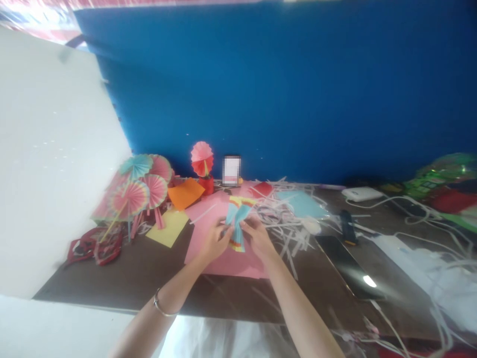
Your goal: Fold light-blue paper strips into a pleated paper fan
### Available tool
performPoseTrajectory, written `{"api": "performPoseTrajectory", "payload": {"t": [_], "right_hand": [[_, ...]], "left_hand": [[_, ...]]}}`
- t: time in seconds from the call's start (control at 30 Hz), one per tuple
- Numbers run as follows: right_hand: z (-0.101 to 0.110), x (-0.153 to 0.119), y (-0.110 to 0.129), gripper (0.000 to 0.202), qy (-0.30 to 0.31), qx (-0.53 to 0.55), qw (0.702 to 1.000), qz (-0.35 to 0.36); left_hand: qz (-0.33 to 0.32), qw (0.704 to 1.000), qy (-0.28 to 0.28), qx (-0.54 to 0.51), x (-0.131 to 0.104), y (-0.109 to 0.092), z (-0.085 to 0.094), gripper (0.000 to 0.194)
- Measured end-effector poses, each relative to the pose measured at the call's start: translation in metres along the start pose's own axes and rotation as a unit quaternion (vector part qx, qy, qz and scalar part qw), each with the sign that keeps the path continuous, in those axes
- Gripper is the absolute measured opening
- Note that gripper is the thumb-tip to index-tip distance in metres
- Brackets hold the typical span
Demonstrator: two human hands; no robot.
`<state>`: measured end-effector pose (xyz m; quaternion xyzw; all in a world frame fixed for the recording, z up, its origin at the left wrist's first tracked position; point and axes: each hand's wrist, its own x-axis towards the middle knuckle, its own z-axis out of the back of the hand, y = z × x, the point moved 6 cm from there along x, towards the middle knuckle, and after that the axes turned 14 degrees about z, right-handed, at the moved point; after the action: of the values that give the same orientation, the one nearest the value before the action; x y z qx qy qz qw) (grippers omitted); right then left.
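Paper fans (128, 198) stand left of the pink paper (200, 234), and messy white strips (274, 214) lie at its right. The brown surface (130, 286) meets a blue wall (290, 99). Over the pink paper, the left hand (217, 242) and right hand (260, 239) pinch the folded blue paper (237, 215), running longways near to far.

The pleated paper (238, 215) hides some fingertips of the left hand (218, 242) and right hand (260, 241); both forearms (300, 303) are cut off at the near edge. The far upright object (231, 170) is pixelated past reading. Green wrapping (441, 174) on the right is blurred, and the red item (108, 248) on the left is too smeared to identify.
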<state>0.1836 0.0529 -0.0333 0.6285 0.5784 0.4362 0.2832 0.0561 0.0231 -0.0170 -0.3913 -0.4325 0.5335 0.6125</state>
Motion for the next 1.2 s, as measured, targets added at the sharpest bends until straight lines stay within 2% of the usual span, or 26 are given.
{"api": "performPoseTrajectory", "payload": {"t": [0.07,0.13,0.4,0.57,0.83,1.07,1.2], "right_hand": [[0.0,0.0,-0.001,0.023,0.004,0.0,1.0,0.0],[0.0,0.001,-0.002,0.022,0.006,0.003,1.0,0.002],[0.002,0.0,0.001,0.019,-0.013,-0.002,0.999,0.034],[0.0,0.001,0.0,0.018,0.004,0.017,0.999,0.032],[0.009,0.004,0.004,0.021,-0.057,0.035,0.995,0.077],[0.011,0.005,0.01,0.018,-0.073,0.033,0.992,0.093],[0.02,0.009,0.014,0.016,-0.104,0.065,0.987,0.104]], "left_hand": [[0.001,0.999,0.031,-0.022,-0.002,-0.003,-0.002,0.03],[-0.006,0.999,0.04,-0.029,-0.004,-0.006,-0.002,0.022],[-0.001,1.0,0.004,-0.009,-0.001,0.002,-0.005,0.014],[-0.006,1.0,0.011,-0.012,0.0,0.001,-0.006,0.017],[0.02,0.997,0.08,0.005,-0.001,0.001,-0.011,0.022],[0.008,0.996,0.085,0.035,-0.002,-0.002,-0.01,0.026],[-0.006,0.994,0.096,0.051,-0.002,-0.003,-0.011,0.027]]}}
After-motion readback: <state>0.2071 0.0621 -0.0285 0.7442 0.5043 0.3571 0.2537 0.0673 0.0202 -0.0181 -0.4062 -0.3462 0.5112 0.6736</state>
